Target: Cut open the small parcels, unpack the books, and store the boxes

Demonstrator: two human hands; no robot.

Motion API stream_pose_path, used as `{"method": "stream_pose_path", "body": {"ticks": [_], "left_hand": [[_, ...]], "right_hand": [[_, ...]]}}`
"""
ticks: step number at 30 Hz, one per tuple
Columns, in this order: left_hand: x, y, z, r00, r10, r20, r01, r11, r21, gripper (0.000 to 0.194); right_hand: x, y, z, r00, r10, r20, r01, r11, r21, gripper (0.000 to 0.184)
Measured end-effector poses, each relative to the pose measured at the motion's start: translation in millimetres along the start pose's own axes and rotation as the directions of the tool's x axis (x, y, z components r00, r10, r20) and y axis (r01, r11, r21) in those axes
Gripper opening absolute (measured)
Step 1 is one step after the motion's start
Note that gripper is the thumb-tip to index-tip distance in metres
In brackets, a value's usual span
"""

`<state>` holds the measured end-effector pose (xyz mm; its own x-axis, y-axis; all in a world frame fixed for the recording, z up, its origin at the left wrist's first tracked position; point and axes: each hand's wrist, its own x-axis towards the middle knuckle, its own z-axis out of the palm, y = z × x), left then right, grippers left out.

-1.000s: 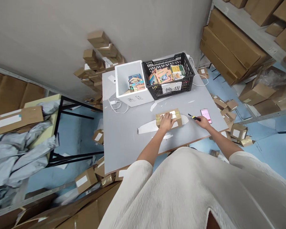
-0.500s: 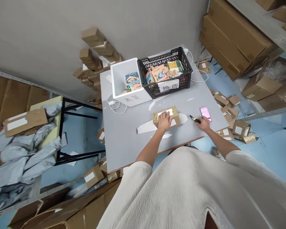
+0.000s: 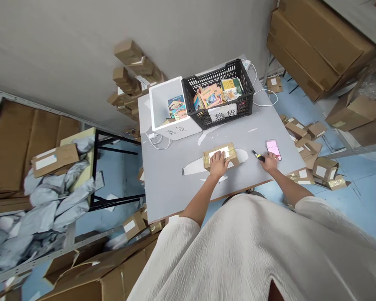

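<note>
A taped cardboard box (image 3: 232,156) with a white label lies on the grey table (image 3: 163,184). My left hand (image 3: 218,164) rests on top of it, fingers spread over the label. Farther right, my right hand (image 3: 270,162) is closed around the rear end of a black and yellow utility knife (image 3: 258,156), its tip pointing away to the left. The fingers of that hand are close by a phone (image 3: 273,148) with a lit pink screen; whether they touch it I cannot tell.
A white foam box (image 3: 166,104) and a black crate (image 3: 219,94), both holding books, stand at the table's back. White cables (image 3: 265,97) run beside the crate. Parcels are piled on the floor at right, and grey mailing bags (image 3: 54,200) lie at left.
The camera view has shifted slightly, so the scene appears a little farther right. Both hands keep their places on the box and at the knife.
</note>
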<state>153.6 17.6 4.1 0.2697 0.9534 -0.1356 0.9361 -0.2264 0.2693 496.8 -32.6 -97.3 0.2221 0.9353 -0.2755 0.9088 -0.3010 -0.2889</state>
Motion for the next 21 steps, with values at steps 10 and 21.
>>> {"method": "stream_pose_path", "body": {"ticks": [10,21], "left_hand": [[-26,-16,-3.5,0.995,0.096,0.005,-0.094,0.987,-0.130,0.060],[-63,-61,11.4,0.902,-0.421,-0.094,0.340,0.828,-0.446,0.073]], "right_hand": [[-1,-20,-10,1.000,-0.012,0.001,0.012,0.999,-0.032,0.041],[-10,-133,-33,0.961,-0.277,-0.011,0.228,0.770,0.596,0.041]]}}
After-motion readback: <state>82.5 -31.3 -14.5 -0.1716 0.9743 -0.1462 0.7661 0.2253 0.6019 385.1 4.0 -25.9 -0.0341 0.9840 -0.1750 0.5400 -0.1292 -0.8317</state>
